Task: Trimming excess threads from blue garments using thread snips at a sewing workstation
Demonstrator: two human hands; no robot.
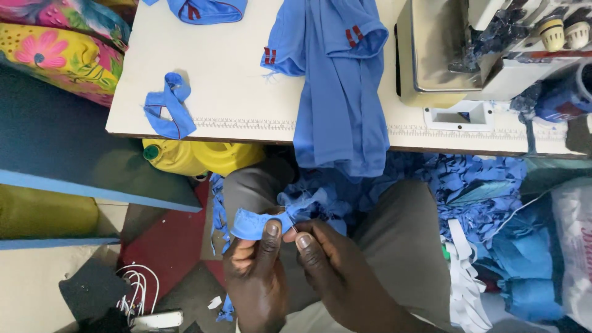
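My left hand (256, 277) pinches a narrow blue fabric strip (253, 223) between thumb and fingers, low in the frame over my lap. Thumb to thumb beside it, my right hand (330, 262) grips the same strip where it bunches into frayed blue cloth (308, 203). A blue garment (336, 92) with red stripe trim hangs over the front edge of the white sewing table (234, 92) just above my hands.
A sewing machine (487, 49) stands at the table's right. A small folded blue piece (168, 105) lies at the table's left. Blue scraps (475, 185) pile at the right, a yellow jerrycan (185, 157) sits under the table, and white cables (139, 290) lie on the floor.
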